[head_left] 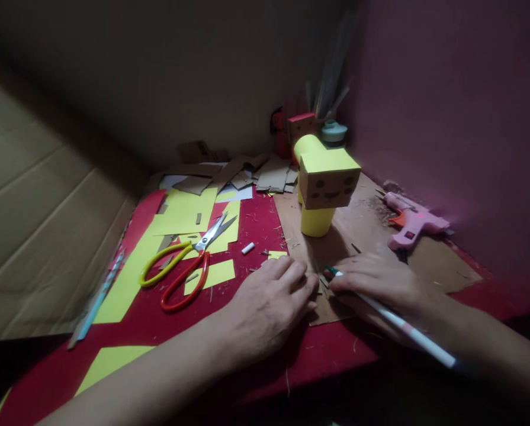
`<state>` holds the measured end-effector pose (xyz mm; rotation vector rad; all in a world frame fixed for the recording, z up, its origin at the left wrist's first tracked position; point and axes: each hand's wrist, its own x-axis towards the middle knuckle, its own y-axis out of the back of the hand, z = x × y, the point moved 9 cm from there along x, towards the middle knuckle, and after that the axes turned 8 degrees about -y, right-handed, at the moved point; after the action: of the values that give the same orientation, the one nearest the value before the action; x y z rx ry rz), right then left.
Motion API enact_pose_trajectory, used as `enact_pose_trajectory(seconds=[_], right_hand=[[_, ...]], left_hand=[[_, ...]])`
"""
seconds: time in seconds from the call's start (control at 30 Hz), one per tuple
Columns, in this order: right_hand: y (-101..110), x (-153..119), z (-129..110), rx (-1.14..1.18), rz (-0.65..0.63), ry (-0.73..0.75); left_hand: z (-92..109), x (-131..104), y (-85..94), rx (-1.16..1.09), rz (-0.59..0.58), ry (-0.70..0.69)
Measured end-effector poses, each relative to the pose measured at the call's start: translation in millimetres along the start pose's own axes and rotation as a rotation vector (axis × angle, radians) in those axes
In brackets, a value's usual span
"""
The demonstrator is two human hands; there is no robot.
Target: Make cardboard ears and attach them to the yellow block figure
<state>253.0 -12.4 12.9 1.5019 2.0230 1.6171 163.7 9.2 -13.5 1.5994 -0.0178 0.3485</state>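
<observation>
My right hand (375, 290) is closed around a white marker (402, 325), whose green tip points toward my left hand over the brown cardboard sheet (331, 310). My left hand (273, 302) rests at the sheet's left edge, fingers curled together; whatever they pinch is hidden or too small to make out. Just beyond both hands stands a figure with a boxy cardboard head (329, 183), a drawn face on its front and a yellow paper top. Below the head is a yellow paper cylinder (318, 222). A small white cap (248, 248) lies left of the sheet.
Scissors (198, 254) with yellow and red handles lie open on yellow paper, left. A pink glue gun (416, 222) lies right, near the wall. Cardboard scraps (242, 171) and a red-topped box figure (301, 125) are behind. A striped pencil (100, 299) lies by the large cardboard panel (47, 207).
</observation>
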Motion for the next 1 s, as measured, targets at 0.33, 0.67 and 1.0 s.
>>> enact_pose_trajectory(seconds=[0.33,0.67,1.0], right_hand=[[-8.3,5.0,5.2,-0.067,0.040,-0.028],[-15.2,4.3,-8.8,-0.023,0.057,0.090],[-27.9,-2.7,-5.4,-0.087,0.029,0.132]], left_hand=[[-41.5,-13.2,35.2,-0.142,0.199,0.216],[-33.0,-41.3,-2.8,-0.079,-0.061,0.314],[0.0,-97.0,14.3,-0.018,-0.112,0.270]])
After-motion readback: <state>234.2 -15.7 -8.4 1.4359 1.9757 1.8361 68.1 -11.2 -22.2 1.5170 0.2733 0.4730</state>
